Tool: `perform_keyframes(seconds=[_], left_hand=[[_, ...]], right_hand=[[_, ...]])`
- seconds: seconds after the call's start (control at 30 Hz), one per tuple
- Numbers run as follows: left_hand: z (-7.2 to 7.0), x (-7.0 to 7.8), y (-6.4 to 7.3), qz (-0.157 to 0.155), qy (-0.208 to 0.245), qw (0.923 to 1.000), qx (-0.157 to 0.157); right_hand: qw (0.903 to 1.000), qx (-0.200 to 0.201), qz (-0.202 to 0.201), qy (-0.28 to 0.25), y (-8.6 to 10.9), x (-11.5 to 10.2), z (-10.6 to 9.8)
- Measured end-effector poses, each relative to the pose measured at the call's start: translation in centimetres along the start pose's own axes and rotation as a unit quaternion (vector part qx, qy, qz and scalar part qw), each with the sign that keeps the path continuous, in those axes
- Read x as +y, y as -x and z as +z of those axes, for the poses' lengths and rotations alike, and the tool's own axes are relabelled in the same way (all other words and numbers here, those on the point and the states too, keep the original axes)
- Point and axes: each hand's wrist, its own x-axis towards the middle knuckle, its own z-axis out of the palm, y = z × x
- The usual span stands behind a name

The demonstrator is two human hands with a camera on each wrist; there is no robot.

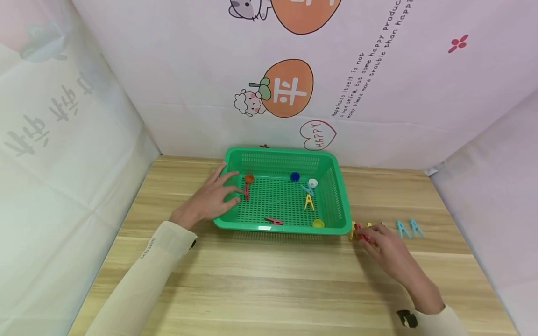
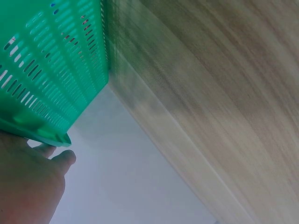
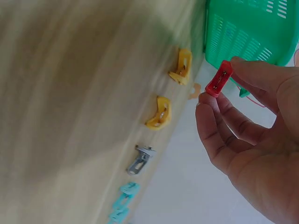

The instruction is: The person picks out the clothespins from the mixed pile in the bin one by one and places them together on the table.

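My right hand (image 1: 388,252) pinches a red clothespin (image 3: 219,78) between thumb and fingers, just off the basket's front right corner. A yellow clothespin (image 3: 181,67), a second yellow clothespin (image 3: 160,113) and a grey clothespin (image 3: 140,159) lie on the table beside this hand. In the head view the hand partly hides them. My left hand (image 1: 210,198) rests over the left rim of a green basket (image 1: 281,229), its fingers spread. Inside the basket are red clothespins (image 1: 274,220), a yellow clothespin (image 1: 308,202) and a light blue clothespin (image 1: 308,189).
Several bottle caps sit in the basket: an orange cap (image 1: 249,178), a blue cap (image 1: 295,177), a white cap (image 1: 313,183) and a yellow cap (image 1: 318,223). Two light blue clothespins (image 1: 415,227) lie right of my right hand. A printed cloth wall (image 1: 201,93) stands behind the wooden table (image 1: 252,284).
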Motion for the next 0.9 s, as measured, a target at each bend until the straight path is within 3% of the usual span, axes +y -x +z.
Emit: perform_keyframes(seconds=[0.3,0.6,0.9], left_hand=[[-0.4,0.2,0.0,0.0,0.001,1.0,-0.007],[-0.4,0.3,0.1,-0.002,0.0,1.0,-0.007],[-0.2,0.2,0.1,-0.003,-0.002,1.0,-0.007]], right_hand=[[0.9998,0.019,0.001,0.006,1.6,-0.5,1.5],[0.9981,-0.004,0.059,-0.018,2.8,-1.2,2.2],[0.997,-0.007,0.075,-0.02,3.5,-2.0,2.9]])
